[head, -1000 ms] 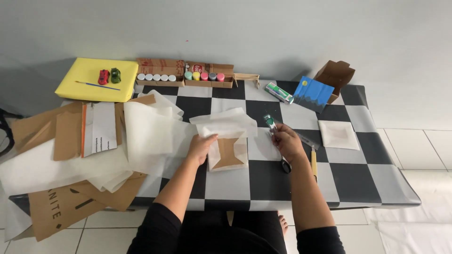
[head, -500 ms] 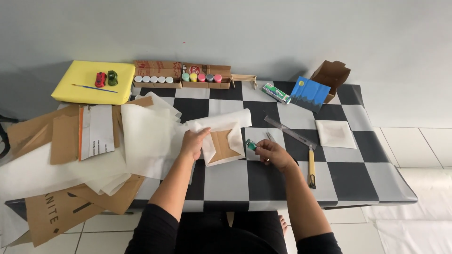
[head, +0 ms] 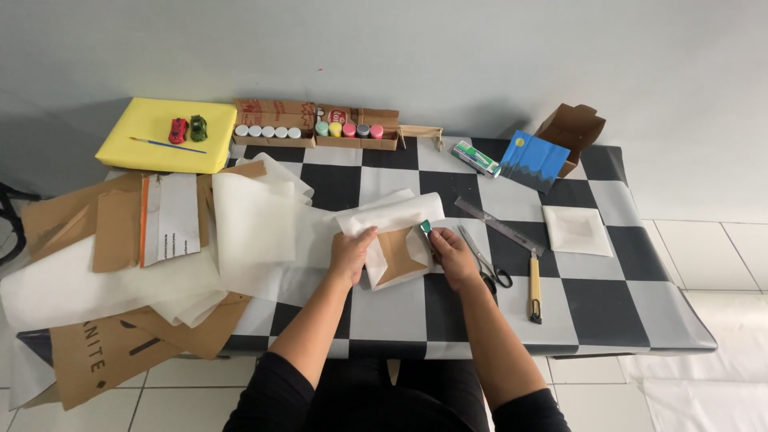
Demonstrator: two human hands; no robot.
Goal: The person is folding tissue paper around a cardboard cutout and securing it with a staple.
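Note:
A small brown cardboard square half wrapped in white paper lies on the checkered table in front of me. My left hand presses down on the paper at the parcel's left edge. My right hand holds a small green-capped glue stick against the parcel's right flap.
Scissors, a metal ruler and a yellow utility knife lie just right of my right hand. Loose white paper sheets and brown cardboard pieces cover the left side. Paint pots, a yellow board and an open box line the back.
My right hand has carried the glue stick from the right of the parcel onto its right flap. My left hand shifted slightly on the left edge, and the camera view moved.

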